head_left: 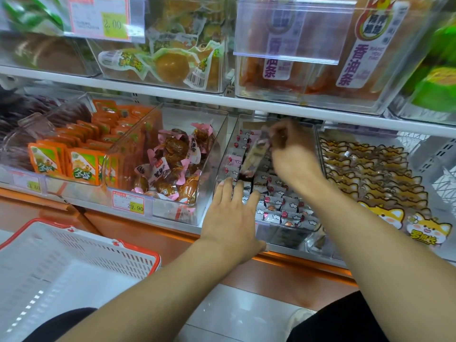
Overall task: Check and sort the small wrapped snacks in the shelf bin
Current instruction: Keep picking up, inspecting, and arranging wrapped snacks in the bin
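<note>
Fingers (276, 137) of the right hand (293, 156) are pinching one long wrapped snack (255, 154) above the centre-frame bin (288, 236); the left hand (232, 213) is being rested flat, fingers straight, on the small wrapped snacks (283, 206); sorting is judged barely begun.

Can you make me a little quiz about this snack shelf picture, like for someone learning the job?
1. True or false: the right hand is lifting a long wrapped snack above the clear bin of small wrapped snacks.
2. What price shows on the tag under the bin of pink-wrapped brown snacks?
A) 29.90
B) 5.00
C) 99.00
3. Fill in: the left hand lies flat, fingers straight, at the front left of the ____.

Key:
1. True
2. A
3. clear bin
</note>
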Tool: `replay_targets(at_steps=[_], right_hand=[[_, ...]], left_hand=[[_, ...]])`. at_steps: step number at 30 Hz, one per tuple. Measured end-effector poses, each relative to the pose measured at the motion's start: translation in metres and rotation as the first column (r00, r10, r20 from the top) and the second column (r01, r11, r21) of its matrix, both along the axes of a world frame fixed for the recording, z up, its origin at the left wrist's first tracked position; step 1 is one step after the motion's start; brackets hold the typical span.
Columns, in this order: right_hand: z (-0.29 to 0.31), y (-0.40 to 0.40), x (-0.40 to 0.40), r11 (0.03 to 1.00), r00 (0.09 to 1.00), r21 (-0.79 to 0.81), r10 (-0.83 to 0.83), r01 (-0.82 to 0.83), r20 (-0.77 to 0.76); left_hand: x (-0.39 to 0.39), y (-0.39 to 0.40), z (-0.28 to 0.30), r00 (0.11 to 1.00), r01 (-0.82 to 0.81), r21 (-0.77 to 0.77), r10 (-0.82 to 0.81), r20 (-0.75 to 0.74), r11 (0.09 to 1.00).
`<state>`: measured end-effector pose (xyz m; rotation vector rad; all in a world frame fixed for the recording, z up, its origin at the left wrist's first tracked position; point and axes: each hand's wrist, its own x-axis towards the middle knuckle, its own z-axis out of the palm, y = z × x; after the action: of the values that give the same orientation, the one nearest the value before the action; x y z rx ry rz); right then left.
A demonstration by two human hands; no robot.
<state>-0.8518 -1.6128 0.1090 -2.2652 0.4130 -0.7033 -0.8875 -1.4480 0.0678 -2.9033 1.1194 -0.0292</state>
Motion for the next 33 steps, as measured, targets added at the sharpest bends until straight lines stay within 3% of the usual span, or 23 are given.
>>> replay_targets(at_steps=[2, 5, 8, 9, 11, 13, 14, 19, 23, 26, 28, 33], right_hand=[[0.003, -0.008, -0.005, 0.972, 0.995, 0.230, -0.066, 0.048, 0.068], [0.005, -0.012, -0.021, 0.807, 0.978, 0.589, -0.145, 0.029, 0.150], [0.012, -0.008, -0.038, 0.612, 0.974, 0.787, -0.118, -0.081, 0.193], [0.014, -0.005, -0.043, 0.554, 0.976, 0.826, -0.101, -0.106, 0.193], [0.017, 0.001, -0.053, 0.442, 0.981, 0.888, -0.073, -0.128, 0.178], [0.018, 0.008, -0.063, 0.341, 0.989, 0.931, -0.014, -0.132, 0.146], [0.017, 0.012, -0.068, 0.309, 0.991, 0.941, 0.032, -0.136, 0.133], [0.018, 0.020, -0.081, 0.215, 0.974, 0.960, 0.179, -0.180, 0.142], [0.018, 0.016, -0.084, 0.135, 0.971, 0.980, 0.212, -0.144, 0.113], [0.016, 0.012, -0.086, 0.146, 0.957, 0.975, 0.261, -0.170, 0.127], [0.015, 0.008, -0.087, 0.210, 0.930, 0.950, 0.335, -0.230, 0.151], [0.012, 0.004, -0.092, 0.590, 0.883, 0.702, 0.455, -0.399, 0.119]], left_hand=[[0.000, 0.001, 0.000, 1.000, 0.004, -0.027, -0.004, -0.012, 1.000], [0.001, 0.005, 0.001, 0.997, 0.009, -0.116, -0.018, -0.073, 0.993], [0.000, 0.011, 0.007, 0.987, -0.012, -0.396, -0.052, -0.151, 0.918], [0.000, 0.014, 0.010, 0.980, -0.067, -0.522, -0.042, -0.194, 0.850], [0.000, 0.021, 0.020, 0.917, -0.289, -0.730, -0.040, -0.398, 0.620], [0.003, 0.027, 0.026, 0.779, -0.534, -0.767, -0.145, -0.610, 0.356], [0.005, 0.031, 0.028, 0.716, -0.616, -0.741, -0.201, -0.668, 0.268], [0.011, 0.047, 0.033, 0.558, -0.785, -0.617, -0.378, -0.739, 0.048], [0.012, 0.053, 0.036, 0.527, -0.823, -0.564, -0.450, -0.721, -0.061], [0.011, 0.055, 0.035, 0.517, -0.820, -0.571, -0.469, -0.716, -0.031], [0.011, 0.058, 0.035, 0.523, -0.798, -0.602, -0.456, -0.720, 0.034], [0.012, 0.061, 0.032, 0.587, -0.720, -0.674, -0.373, -0.719, 0.167]])
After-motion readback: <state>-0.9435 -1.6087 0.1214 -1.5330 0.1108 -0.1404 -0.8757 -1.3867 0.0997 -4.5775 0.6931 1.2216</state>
